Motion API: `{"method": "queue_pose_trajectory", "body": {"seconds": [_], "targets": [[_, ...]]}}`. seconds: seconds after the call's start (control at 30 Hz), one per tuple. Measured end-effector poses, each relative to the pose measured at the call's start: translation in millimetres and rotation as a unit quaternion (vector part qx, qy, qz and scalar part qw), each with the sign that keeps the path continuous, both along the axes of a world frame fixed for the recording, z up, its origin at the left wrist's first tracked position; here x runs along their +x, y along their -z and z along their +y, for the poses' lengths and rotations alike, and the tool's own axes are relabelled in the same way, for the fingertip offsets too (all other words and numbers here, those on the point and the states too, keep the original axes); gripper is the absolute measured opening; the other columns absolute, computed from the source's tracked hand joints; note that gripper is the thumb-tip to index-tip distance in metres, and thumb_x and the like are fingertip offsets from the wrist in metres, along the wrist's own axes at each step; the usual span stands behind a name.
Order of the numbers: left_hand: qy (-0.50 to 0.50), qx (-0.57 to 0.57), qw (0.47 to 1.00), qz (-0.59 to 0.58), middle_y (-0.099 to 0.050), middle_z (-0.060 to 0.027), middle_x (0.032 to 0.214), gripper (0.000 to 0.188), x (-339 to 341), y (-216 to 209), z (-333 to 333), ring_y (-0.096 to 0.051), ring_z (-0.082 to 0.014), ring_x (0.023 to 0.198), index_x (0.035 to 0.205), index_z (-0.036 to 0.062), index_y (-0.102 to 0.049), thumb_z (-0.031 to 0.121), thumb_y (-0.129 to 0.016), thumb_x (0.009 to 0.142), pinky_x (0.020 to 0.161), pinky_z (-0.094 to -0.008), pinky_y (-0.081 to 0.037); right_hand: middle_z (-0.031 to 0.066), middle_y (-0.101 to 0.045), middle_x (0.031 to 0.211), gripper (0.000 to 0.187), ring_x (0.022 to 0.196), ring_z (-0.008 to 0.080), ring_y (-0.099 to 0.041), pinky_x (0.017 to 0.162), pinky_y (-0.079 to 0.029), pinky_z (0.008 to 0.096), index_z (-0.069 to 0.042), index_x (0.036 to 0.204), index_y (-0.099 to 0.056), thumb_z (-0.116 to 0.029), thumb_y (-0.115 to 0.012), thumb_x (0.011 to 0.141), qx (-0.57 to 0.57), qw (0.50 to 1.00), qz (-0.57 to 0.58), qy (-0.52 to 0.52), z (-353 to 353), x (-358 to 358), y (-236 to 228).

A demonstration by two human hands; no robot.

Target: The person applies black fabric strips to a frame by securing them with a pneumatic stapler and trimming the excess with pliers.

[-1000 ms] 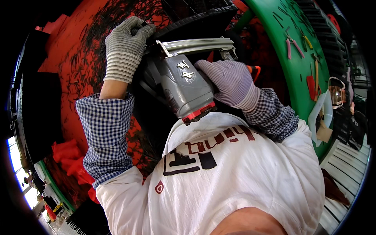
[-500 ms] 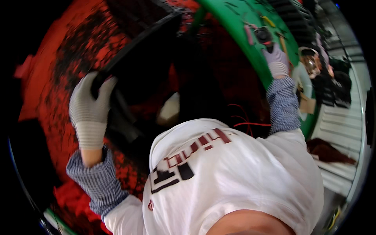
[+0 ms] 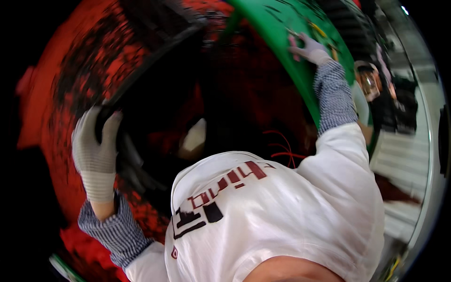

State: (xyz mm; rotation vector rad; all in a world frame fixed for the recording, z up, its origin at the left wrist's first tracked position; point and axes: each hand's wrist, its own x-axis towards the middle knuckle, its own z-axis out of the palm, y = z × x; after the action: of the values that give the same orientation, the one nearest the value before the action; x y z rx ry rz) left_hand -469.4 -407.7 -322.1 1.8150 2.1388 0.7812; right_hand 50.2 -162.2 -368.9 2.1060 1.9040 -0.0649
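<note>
My left hand [image 3: 96, 150], in a pale ribbed glove, is at the left, fingers and thumb curled at the lower end of a long black panel edge [image 3: 155, 66]. What lies inside the grip is dark and partly hidden. My right hand [image 3: 311, 49], gloved too, reaches over the green table [image 3: 277, 35] at the upper right. Its fingers close around a small pink-handled tool [image 3: 293, 43] lying there. Motion blurs the tool, so its exact kind is unclear.
A yellow-handled tool [image 3: 317, 30] lies beyond my right hand. Red cords [image 3: 284, 154] curve by my body. A pale block-like thing [image 3: 193, 140] shows in the dark area. The red floor [image 3: 49, 127] carries black scraps. At the right stands a whitish ribbed surface [image 3: 399, 155].
My right hand has shifted left across the table, from a black round thing to the pink-handled tool. The black round thing no longer shows. My left hand keeps its hold while the view turns.
</note>
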Motion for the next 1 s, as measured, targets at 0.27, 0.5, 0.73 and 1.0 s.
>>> {"method": "queue_pose_trajectory", "body": {"seconds": [0.27,0.5,0.73,1.0], "targets": [[0.0,0.078,0.994,0.071,-0.071,-0.0108,0.102,0.041,-15,9,0,-0.065,-0.031,0.098,0.109,0.008,-0.071,0.04,-0.074,0.084,0.091,-0.0431,-0.045,0.0263,-0.059,0.133,0.083,0.119,0.0397,-0.06,0.103,-0.047,0.041,-0.004,0.146,-0.045,-0.045,-0.071,0.079,0.019,0.999,0.041,-0.02,44,8,27],[0.011,0.122,0.987,0.101,-0.071,-0.0127,0.104,0.04,-16,17,-3,-0.065,-0.0326,0.099,0.111,0.0044,-0.07,0.03,-0.078,0.081,0.091,-0.0415,-0.049,0.0096,-0.065,0.1,0.059,0.08,0.0208,-0.066,0.075,-0.054,0.0346,-0.006,0.141,-0.051,-0.028,-0.068,0.089,0.097,0.87,0.481,-0.045,8,-69,-29],[0.011,0.12,0.987,0.103,-0.071,-0.0124,0.105,0.042,-19,13,-4,-0.065,-0.0321,0.099,0.11,0.0044,-0.07,0.032,-0.078,0.08,0.093,-0.0415,-0.049,0.0093,-0.057,0.107,0.059,0.101,0.0287,-0.056,0.089,-0.049,0.0411,-0.02,0.133,-0.061,-0.03,-0.078,0.077,0.228,0.738,0.22,-0.596,-104,-281,-78],[0.016,0.149,0.983,0.102,-0.071,-0.012,0.106,0.043,-23,13,0,-0.065,-0.0317,0.099,0.111,0.006,-0.07,0.035,-0.078,0.081,0.094,-0.0425,-0.048,0.006,-0.059,0.105,0.057,0.099,0.0266,-0.056,0.089,-0.049,0.0423,-0.026,0.136,-0.061,-0.039,-0.073,0.083,0.297,0.651,0.137,-0.684,-102,-327,-67]]}}
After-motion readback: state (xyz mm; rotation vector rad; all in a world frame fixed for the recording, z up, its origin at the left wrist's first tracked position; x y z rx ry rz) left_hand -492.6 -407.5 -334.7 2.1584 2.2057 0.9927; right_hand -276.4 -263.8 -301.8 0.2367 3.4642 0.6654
